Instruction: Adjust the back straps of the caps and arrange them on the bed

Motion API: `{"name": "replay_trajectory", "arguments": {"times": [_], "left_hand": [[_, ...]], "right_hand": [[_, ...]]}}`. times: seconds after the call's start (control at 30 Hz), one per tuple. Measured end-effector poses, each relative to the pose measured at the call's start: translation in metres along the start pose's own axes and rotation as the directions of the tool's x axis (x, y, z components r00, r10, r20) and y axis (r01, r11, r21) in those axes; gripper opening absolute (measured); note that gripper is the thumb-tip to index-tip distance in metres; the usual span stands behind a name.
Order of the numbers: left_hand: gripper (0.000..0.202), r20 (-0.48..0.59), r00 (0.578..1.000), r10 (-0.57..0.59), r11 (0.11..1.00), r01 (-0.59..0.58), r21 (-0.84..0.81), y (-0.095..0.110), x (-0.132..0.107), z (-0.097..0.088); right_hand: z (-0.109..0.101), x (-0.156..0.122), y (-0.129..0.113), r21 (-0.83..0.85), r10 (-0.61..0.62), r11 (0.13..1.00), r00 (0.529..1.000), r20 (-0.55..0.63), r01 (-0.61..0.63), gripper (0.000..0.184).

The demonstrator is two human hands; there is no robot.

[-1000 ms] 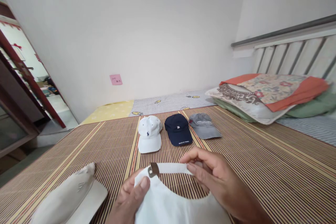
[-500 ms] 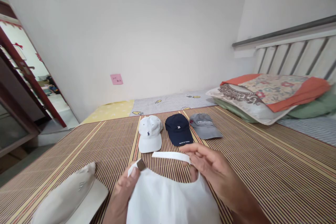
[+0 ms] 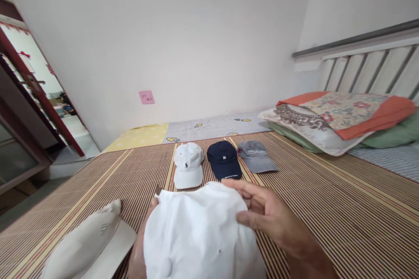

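A plain white cap (image 3: pixel 199 231) is held up close in front of me, its crown and top button toward me. At its left edge is my left hand (image 3: pixel 141 244), mostly hidden behind the fabric; a small brown buckle (image 3: pixel 158 190) shows just above it. My right hand (image 3: pixel 266 209) grips the right side, thumb on the near face and fingers at the upper edge. The cap's strap and brim are out of sight. On the mat left of my hands lies a beige cap (image 3: pixel 88 242) on its side.
Beyond my hands, a white cap with a small dark logo (image 3: pixel 189 165), a navy cap (image 3: pixel 224 160) and a grey cap (image 3: pixel 257 157) sit in a row on the striped mat (image 3: pixel 327 209). Pillows (image 3: pixel 327 122) are stacked at the right by the slatted headboard (image 3: pixel 373 67). A pink note (image 3: pixel 146 97) is on the wall.
The held cap has tipped so its crown faces me and hides the back opening and loose strap. The right hand has moved from the strap to the cap's side.
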State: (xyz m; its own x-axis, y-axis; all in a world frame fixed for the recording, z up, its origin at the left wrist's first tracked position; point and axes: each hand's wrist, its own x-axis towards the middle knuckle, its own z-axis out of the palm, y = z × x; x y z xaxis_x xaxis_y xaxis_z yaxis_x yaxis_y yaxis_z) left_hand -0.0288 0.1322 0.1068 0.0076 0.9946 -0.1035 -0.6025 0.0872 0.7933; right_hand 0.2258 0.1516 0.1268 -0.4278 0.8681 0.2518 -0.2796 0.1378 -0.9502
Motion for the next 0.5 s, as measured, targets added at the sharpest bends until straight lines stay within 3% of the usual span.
{"name": "replay_trajectory", "arguments": {"times": [0.1, 0.23, 0.37, 0.5], "left_hand": [[0.042, 0.148, 0.983, -0.110, 0.981, 0.132, -0.144, -0.012, 0.010, 0.007], [0.048, 0.356, 0.933, -0.047, 0.972, 0.125, -0.200, -0.033, 0.025, 0.012], [0.050, 0.328, 0.944, 0.026, 0.975, 0.049, -0.218, -0.052, 0.030, 0.012], [0.052, 0.338, 0.939, -0.064, 0.993, 0.093, -0.071, -0.066, 0.026, 0.012]], "right_hand": [[0.000, 0.003, 0.002, -0.002, -0.117, 0.993, 0.953, -0.280, 0.121, 0.055], [-0.009, 0.009, 0.004, 0.008, -0.175, 0.977, 0.821, -0.543, 0.213, 0.064], [-0.019, 0.011, 0.003, 0.023, -0.196, 0.956, 0.694, -0.693, 0.292, 0.066], [-0.023, 0.008, -0.001, -0.014, -0.201, 0.955, 0.609, -0.768, 0.298, 0.068]]}}
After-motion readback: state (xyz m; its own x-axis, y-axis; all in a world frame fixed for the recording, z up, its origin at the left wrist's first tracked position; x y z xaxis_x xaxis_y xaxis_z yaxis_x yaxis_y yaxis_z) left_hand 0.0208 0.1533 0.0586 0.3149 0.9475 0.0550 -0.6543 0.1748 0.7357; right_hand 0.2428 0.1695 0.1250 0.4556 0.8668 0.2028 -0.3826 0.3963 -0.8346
